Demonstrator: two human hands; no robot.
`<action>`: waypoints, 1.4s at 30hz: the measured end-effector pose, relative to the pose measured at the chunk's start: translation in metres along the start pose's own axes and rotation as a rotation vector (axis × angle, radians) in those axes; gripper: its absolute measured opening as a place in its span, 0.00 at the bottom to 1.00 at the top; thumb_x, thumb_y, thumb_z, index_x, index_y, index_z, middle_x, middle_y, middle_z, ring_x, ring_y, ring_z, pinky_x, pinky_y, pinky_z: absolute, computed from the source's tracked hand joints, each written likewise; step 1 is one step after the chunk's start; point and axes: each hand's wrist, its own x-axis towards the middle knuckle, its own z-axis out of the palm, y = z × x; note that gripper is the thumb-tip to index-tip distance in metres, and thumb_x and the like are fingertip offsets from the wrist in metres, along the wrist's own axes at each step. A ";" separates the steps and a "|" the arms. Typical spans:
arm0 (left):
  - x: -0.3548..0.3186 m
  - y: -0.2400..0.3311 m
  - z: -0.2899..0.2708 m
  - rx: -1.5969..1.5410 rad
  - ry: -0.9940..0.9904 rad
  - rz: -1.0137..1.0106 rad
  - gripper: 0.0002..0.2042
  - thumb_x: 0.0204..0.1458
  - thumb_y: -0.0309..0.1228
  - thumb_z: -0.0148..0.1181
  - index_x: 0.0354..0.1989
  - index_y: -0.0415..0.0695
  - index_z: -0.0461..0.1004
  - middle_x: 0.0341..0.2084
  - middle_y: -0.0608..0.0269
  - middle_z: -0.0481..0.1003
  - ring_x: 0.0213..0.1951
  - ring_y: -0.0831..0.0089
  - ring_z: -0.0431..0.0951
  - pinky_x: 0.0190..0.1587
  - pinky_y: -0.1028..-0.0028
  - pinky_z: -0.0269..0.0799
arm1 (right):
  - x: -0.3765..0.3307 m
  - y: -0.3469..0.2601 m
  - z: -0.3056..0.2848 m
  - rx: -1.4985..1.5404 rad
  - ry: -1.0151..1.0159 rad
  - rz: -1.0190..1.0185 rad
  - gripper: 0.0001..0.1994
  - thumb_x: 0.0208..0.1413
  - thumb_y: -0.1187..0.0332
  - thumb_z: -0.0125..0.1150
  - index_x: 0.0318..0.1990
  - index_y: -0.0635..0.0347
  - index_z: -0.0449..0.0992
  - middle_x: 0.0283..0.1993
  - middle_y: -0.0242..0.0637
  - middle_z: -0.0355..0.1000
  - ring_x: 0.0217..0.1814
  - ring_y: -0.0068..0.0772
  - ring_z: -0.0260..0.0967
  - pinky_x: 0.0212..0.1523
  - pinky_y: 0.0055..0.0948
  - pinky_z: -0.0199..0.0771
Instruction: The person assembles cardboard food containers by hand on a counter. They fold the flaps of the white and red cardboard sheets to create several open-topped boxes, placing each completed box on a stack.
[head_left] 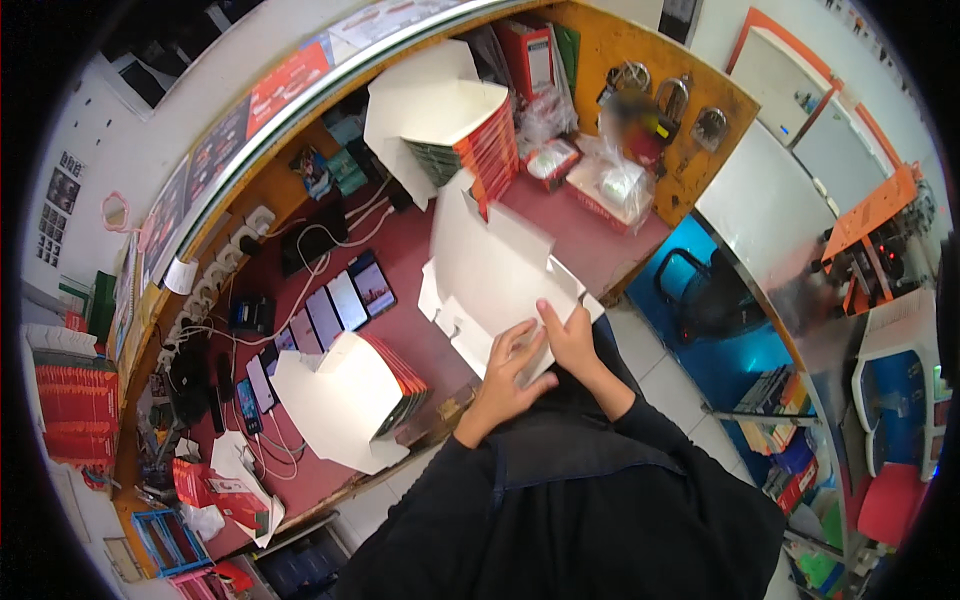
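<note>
Pressing down on a flat white cardboard box at the near edge of a red counter, the left hand is spreading its fingers open while the right hand is gripping a flap just beside it. Left of them a stack of folded boxes is lying beside a row of phones; farther back, another stack is standing.
</note>
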 end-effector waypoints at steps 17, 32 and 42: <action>0.031 -0.012 -0.013 -1.186 0.151 -0.297 0.13 0.56 0.22 0.52 0.50 0.36 0.66 0.46 0.54 0.72 0.48 0.66 0.73 0.49 0.66 0.71 | -0.007 -0.050 -0.021 -0.371 -0.063 -0.898 0.22 0.42 0.76 0.63 0.49 0.55 0.75 0.56 0.49 0.65 0.56 0.52 0.65 0.54 0.39 0.68; 0.033 -0.020 0.002 -1.007 0.349 -0.102 0.17 0.49 0.18 0.59 0.47 0.39 0.67 0.41 0.59 0.73 0.43 0.72 0.75 0.44 0.74 0.73 | 0.000 -0.075 -0.018 -0.440 -0.154 -0.831 0.23 0.38 0.65 0.68 0.48 0.47 0.77 0.57 0.38 0.65 0.46 0.44 0.63 0.47 0.36 0.67; 0.035 -0.023 0.012 -0.873 0.326 -0.031 0.21 0.51 0.22 0.58 0.54 0.39 0.60 0.49 0.59 0.67 0.52 0.69 0.69 0.54 0.69 0.66 | -0.001 -0.067 -0.002 -0.580 -0.014 -0.742 0.24 0.42 0.57 0.67 0.51 0.47 0.75 0.58 0.48 0.61 0.51 0.47 0.59 0.52 0.40 0.61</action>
